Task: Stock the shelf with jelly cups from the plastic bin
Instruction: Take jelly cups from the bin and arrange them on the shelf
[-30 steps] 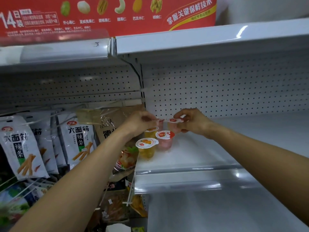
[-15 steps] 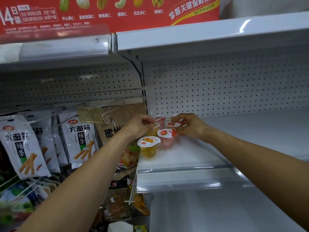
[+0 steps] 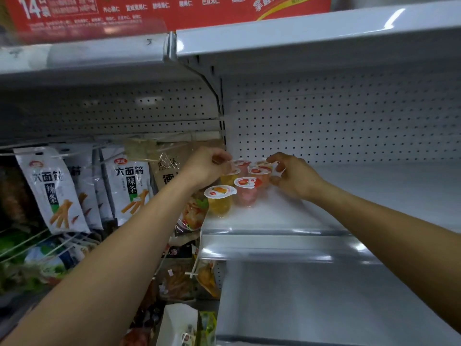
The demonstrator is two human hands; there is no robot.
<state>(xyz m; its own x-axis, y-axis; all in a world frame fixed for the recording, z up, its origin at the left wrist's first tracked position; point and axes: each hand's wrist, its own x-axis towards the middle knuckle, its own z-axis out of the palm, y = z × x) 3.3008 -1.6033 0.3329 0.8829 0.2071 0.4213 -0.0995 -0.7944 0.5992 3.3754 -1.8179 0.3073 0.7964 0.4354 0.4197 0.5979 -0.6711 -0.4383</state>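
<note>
Blurrily, left hand (image 3: 208, 166) and right hand (image 3: 293, 177) each pinch half-hidden rear jelly cups (image 3: 230, 175).

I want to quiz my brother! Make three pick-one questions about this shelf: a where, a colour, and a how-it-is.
1. Where are the jelly cups? A top shelf. B left end of the white shelf. C hanging on hooks.
2. What colour is the jelly in the front-left cup? A green. B blue. C yellow.
3. How does the front pink cup stand? A upright, lid on. B tipped over. C opened.
Answers: B, they sit by the shelf's left edge; C, yellow shows through; A, its lid faces up.
</note>
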